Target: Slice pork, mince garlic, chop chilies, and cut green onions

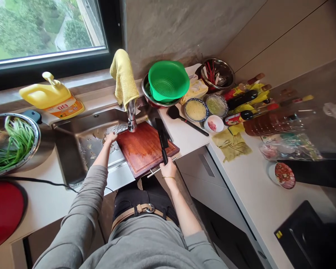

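A wet reddish-brown wooden cutting board lies across the right part of the sink and sticks out over the counter's front edge. My left hand is at its left edge, fingers bent and closed on the rim, partly hidden. A black kitchen knife with a broad blade lies over the board's right side, pointing away from me. Its handle is in my closed right hand, just beyond the near right corner. The chrome faucet stands over the board's far left corner, draped with a yellow cloth.
Scraps lie in the steel sink. Left are a bowl of greens and a yellow detergent jug. A green colander, black ladle and small bowls stand right. Bottles line the corner.
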A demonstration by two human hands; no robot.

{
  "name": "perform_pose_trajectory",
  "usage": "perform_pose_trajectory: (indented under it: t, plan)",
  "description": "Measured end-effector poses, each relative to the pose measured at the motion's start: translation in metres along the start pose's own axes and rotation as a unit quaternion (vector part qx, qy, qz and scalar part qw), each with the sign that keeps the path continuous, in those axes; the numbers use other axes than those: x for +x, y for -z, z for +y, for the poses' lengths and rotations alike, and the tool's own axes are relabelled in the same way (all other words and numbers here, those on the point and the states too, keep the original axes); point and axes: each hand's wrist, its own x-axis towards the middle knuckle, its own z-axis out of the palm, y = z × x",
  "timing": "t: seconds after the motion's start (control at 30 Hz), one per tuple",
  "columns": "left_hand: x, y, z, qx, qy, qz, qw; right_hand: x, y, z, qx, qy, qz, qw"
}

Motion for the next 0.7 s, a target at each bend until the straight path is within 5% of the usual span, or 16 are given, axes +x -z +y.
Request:
perform_pose_trajectory:
  t: [0.1,0.3,0.47,0.7]
  plan:
    - [0.002,-0.012,-0.002,0.055,0.029,-0.022,0.998,-0.014,0.018,0.007,-0.019,-0.009,0.029,0.999]
    - [-0.001,-0.05,0.017,0.11,-0.019,-0.067,0.991,-0.03,0.051,0.015,-0.022,0.006,0.103,0.994]
    - [-0.012,-0.07,0.009,0.128,-0.037,-0.083,0.988,-0.029,0.061,0.03,-0.044,-0.008,0.096,0.994]
    - [-0.025,-0.058,0.003,0.105,-0.058,0.051,0.991,-0.036,0.032,0.058,-0.062,-0.081,0.06,0.993]
